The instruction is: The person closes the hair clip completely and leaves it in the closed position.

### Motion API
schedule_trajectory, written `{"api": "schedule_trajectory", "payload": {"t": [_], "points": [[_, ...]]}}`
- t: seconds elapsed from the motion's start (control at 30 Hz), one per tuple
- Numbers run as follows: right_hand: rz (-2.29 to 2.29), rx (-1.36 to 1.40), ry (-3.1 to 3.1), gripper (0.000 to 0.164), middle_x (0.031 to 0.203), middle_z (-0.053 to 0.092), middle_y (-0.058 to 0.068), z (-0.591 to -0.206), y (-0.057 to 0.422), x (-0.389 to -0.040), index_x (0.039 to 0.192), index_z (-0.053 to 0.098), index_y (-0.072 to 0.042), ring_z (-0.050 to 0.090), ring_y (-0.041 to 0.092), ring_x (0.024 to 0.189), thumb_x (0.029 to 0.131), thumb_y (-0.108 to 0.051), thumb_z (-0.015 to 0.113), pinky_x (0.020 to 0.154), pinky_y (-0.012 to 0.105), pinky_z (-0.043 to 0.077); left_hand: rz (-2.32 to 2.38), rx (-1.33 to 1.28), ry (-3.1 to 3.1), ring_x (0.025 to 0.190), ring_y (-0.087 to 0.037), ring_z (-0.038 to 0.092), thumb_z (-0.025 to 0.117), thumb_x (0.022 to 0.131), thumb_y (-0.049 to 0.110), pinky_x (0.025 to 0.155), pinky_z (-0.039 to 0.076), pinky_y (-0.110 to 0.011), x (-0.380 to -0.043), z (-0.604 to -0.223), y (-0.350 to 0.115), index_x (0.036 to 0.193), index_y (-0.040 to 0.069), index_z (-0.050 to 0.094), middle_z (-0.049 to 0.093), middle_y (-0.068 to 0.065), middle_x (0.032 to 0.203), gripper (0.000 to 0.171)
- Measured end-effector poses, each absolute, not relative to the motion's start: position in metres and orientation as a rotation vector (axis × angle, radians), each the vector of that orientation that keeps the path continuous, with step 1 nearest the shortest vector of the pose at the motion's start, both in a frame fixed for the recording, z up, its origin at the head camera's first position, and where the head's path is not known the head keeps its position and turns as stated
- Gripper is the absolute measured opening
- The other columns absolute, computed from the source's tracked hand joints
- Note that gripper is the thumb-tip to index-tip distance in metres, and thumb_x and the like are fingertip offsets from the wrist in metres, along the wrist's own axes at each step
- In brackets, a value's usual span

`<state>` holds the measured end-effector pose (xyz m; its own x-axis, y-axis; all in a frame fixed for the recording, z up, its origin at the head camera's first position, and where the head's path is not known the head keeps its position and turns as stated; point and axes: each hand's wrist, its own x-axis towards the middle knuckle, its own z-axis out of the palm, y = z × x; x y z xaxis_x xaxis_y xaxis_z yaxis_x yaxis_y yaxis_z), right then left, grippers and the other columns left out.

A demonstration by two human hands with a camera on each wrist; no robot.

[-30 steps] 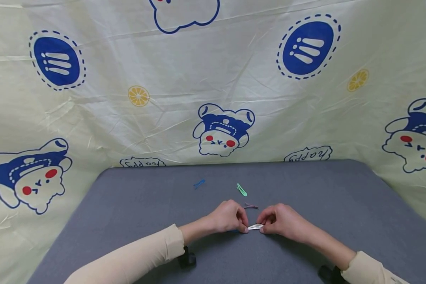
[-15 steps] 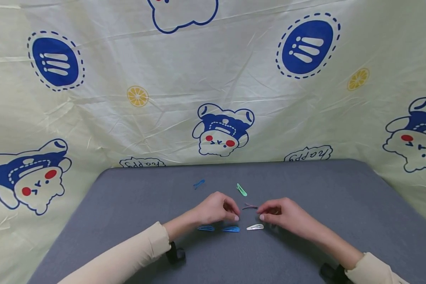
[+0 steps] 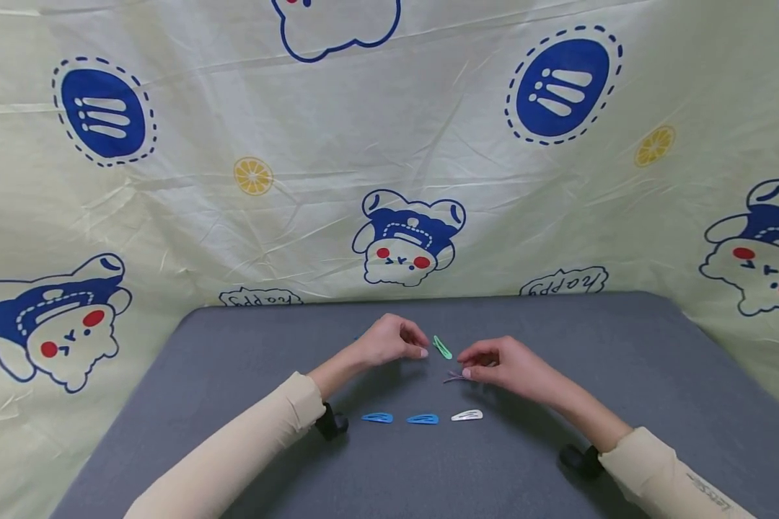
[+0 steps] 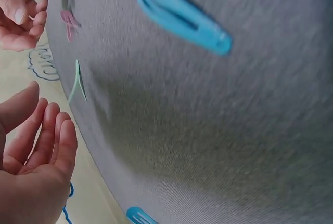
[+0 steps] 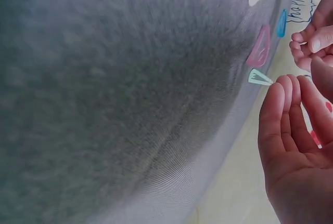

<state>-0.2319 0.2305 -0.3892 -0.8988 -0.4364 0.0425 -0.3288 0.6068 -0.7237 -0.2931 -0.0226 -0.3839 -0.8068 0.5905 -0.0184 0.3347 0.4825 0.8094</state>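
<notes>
My left hand (image 3: 392, 340) hovers over the far part of the table with relaxed fingers and holds nothing. Just right of its fingertips lies a green snap hair clip (image 3: 442, 347), opened up. My right hand (image 3: 506, 366) hangs beside a purplish-pink hair clip (image 3: 453, 377), its thumb tip overlapping the clip in the head view; the right wrist view shows these fingers (image 5: 291, 104) loosely bent with nothing between them. Closer to me, two blue hair clips (image 3: 378, 417) and a white hair clip (image 3: 467, 415) lie in a row. Behind my left hand, another blue clip (image 3: 355, 337) is mostly hidden.
A grey cloth-covered table (image 3: 266, 339) carries all the clips. Past its far edge hangs a pale curtain (image 3: 331, 122) printed with cartoon bears and blue ovals. Dark wrist cameras (image 3: 332, 422) sit below both hands.
Both hands have let go of the white clip and moved away from me, the left toward the green clip, the right toward the pink one. The far blue clip is now mostly covered.
</notes>
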Motion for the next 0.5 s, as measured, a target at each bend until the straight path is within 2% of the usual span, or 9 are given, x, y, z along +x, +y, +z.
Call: {"api": "schedule_trajectory", "payload": {"t": [0.37, 0.5], "points": [[-1.148, -0.598, 2.7, 0.023, 0.095, 0.068, 0.003, -0.4, 0.222, -0.269, 0.112, 0.07, -0.001, 0.059, 0.018, 0.079, 0.092, -0.014, 0.07, 0.069, 0.033, 0.052, 1.182, 0.691, 2.442, 0.079, -0.014, 0.057, 0.073, 0.088, 0.008, 0.071, 0.047, -0.026, -0.316, -0.392, -0.017, 0.102, 0.003, 0.074, 0.067, 0.0, 0.089, 0.015], [-1.109, -0.588, 2.689, 0.022, 0.094, 0.068, 0.003, -0.405, 0.218, -0.279, 0.111, 0.071, -0.002, 0.058, 0.016, 0.076, 0.092, -0.013, 0.07, 0.066, 0.031, 0.051, 1.252, 0.647, 2.352, 0.079, -0.015, 0.057, 0.072, 0.089, 0.008, 0.075, 0.049, -0.029, -0.32, -0.399, -0.018, 0.105, 0.001, 0.073, 0.067, -0.002, 0.092, 0.017]]}}
